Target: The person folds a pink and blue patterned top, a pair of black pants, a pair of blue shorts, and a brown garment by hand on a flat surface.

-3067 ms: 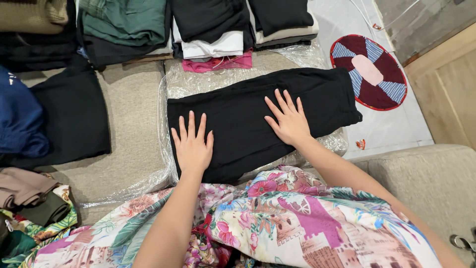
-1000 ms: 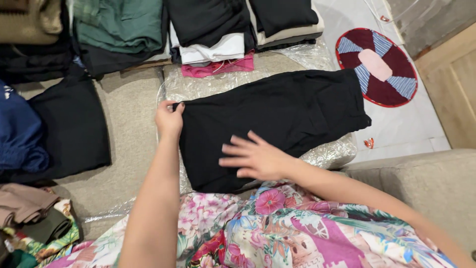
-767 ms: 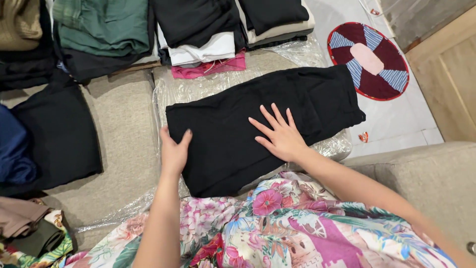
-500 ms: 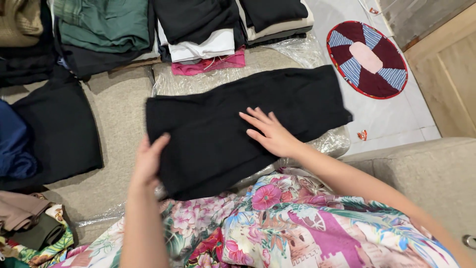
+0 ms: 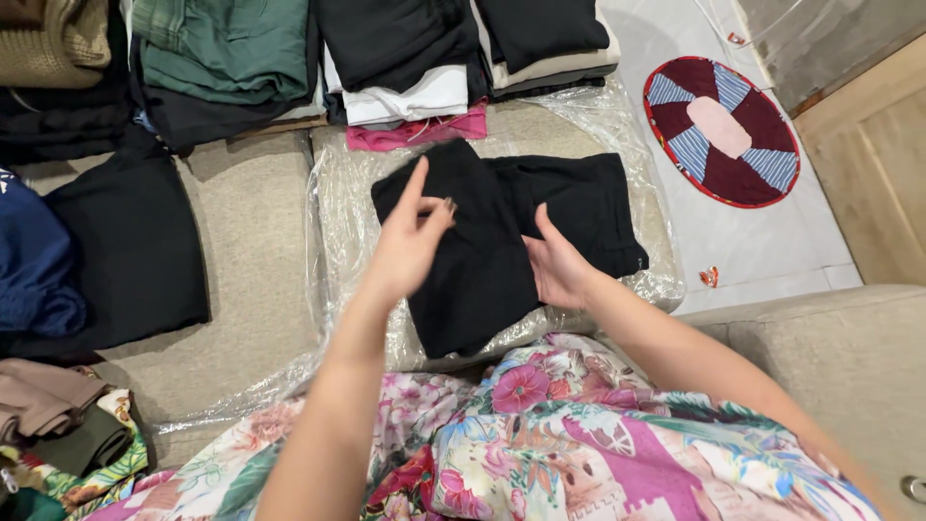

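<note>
Head view: the black garment (image 5: 502,241) lies on the plastic sheet (image 5: 333,212) that covers the beige couch (image 5: 246,241). It is part-folded. Its left end is doubled over toward the middle, and that flap sits crooked, one corner poking up toward the pink cloth (image 5: 415,130) at the back. The right end is flat, not turned in. So, by my reading, the fold is about half made: one side brought over, the other side and the squaring-up left to do.

Now the hands. The left hand (image 5: 410,241) is raised over the folded flap, wrist bent, forefinger up and the thumb meeting the other fingers. It looks to pinch the flap's edge, but dark cloth against dark cloth hides the contact, so I cannot tell if it grips anything. The right hand (image 5: 558,265) lies loose and unclenched, fingers together, thumb up, edge of the palm pressing the garment near its middle. It grasps nothing.

Around them: folded stacks along the back, green (image 5: 231,43), black-and-white (image 5: 405,58), black-and-cream (image 5: 550,43). A flat black piece (image 5: 125,246) lies well to the left beside blue cloth (image 5: 34,251). The round mat (image 5: 721,130) sits on the floor to the right. The floral dress (image 5: 579,444) fills the foreground.
</note>
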